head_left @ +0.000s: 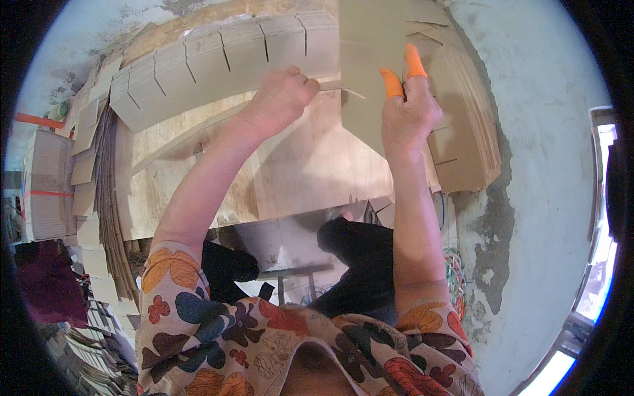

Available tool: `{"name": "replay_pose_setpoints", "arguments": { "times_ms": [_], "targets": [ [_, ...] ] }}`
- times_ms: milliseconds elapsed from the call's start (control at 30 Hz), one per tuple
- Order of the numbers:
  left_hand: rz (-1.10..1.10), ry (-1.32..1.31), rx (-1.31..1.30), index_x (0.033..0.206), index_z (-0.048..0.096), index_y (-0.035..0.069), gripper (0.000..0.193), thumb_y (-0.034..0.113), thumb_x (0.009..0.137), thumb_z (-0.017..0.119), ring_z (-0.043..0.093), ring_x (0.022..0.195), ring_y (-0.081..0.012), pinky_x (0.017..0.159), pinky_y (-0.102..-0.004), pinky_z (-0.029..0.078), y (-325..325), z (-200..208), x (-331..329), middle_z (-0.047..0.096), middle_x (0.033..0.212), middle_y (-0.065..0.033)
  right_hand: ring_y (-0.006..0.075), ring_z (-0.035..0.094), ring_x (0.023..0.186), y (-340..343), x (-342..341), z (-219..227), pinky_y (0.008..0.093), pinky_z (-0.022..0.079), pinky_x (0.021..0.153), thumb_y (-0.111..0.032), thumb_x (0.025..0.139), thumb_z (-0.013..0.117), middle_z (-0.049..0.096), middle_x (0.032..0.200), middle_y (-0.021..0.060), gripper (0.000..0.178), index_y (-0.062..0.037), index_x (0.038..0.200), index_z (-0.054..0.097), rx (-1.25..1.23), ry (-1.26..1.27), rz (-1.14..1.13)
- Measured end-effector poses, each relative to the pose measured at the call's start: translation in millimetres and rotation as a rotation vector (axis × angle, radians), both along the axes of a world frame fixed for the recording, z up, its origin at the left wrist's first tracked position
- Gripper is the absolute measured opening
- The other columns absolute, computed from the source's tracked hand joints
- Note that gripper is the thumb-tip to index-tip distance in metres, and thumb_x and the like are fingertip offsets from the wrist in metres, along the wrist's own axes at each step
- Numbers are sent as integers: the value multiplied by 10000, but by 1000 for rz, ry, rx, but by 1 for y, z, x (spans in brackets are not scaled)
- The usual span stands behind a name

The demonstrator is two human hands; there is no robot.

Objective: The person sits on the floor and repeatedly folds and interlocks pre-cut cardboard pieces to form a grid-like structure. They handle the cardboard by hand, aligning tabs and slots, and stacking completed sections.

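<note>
A beige short-sleeved top (264,323) bears red, blue and orange flowers (209,323). Trousers (364,261) are black. The right hand (411,122) wears orange finger cots (415,61).

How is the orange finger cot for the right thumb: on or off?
On: the orange finger cot covers the tip of the right thumb, whose bare skin shows below it.

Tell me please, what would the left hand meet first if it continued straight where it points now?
The left hand would probably meet the slotted cardboard first; depth is unclear, so it might pass above instead.
</note>
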State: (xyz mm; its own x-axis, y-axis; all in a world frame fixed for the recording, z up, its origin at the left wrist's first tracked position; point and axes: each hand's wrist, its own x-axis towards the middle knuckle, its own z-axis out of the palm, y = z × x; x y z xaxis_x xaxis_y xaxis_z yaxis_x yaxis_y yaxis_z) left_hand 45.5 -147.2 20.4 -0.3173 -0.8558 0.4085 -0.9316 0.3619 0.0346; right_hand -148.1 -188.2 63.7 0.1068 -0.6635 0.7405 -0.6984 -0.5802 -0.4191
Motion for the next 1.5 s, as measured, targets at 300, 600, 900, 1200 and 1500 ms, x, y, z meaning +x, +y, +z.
{"name": "replay_pose_setpoints", "arguments": {
  "times_ms": [300, 600, 900, 1200, 1500],
  "targets": [
    [-101, 59, -101, 765, 565, 43, 83, 78, 695, 591, 571, 698, -238, 575, -352, 489, 23, 12, -31, 568, 668, -85, 303, 613, 719, -5, 0, -7, 391, 483, 592, -160, 790, 658, 611, 857, 149, 320, -26, 1064, 561, 124, 110, 35],
    [-99, 161, -143, 764, 562, 46, 84, 51, 683, 583, 573, 684, -238, 563, -357, 484, 25, 13, -24, 560, 664, -80, 352, 601, 847, 10, -4, -24, 414, 495, 672, -56, 761, 629, 573, 1098, 169, 534, -70, 1256, 429, 292, 375, 192],
    [296, 552, 356, 883, 569, -3, 500, 394, 653, 768, 591, 834, -279, 686, -362, 494, 9, 55, 4, 625, 834, -115, 391, 593, 746, 15, -12, -42, 439, 495, 618, 35, 762, 527, 539, 1011, 245, 667, -33, 1366, 253, 362, 327, 235],
    [453, -87, -16, 1046, 519, 28, 436, 176, 692, 727, 500, 1053, -277, 880, -391, 412, -81, -19, 66, 581, 1030, -113, 367, 621, 772, 23, 8, -41, 368, 504, 644, 142, 708, 510, 609, 976, 226, 784, -102, 1409, 257, 352, 88, 316],
    [278, 27, -139, 914, 581, 84, 203, 96, 716, 626, 568, 887, -244, 725, -368, 480, -74, -18, 75, 617, 786, -71, 313, 638, 855, 22, 5, -41, 328, 515, 709, 160, 705, 541, 615, 1040, 190, 842, -131, 1427, 220, 349, 107, 302]
  ]
}}
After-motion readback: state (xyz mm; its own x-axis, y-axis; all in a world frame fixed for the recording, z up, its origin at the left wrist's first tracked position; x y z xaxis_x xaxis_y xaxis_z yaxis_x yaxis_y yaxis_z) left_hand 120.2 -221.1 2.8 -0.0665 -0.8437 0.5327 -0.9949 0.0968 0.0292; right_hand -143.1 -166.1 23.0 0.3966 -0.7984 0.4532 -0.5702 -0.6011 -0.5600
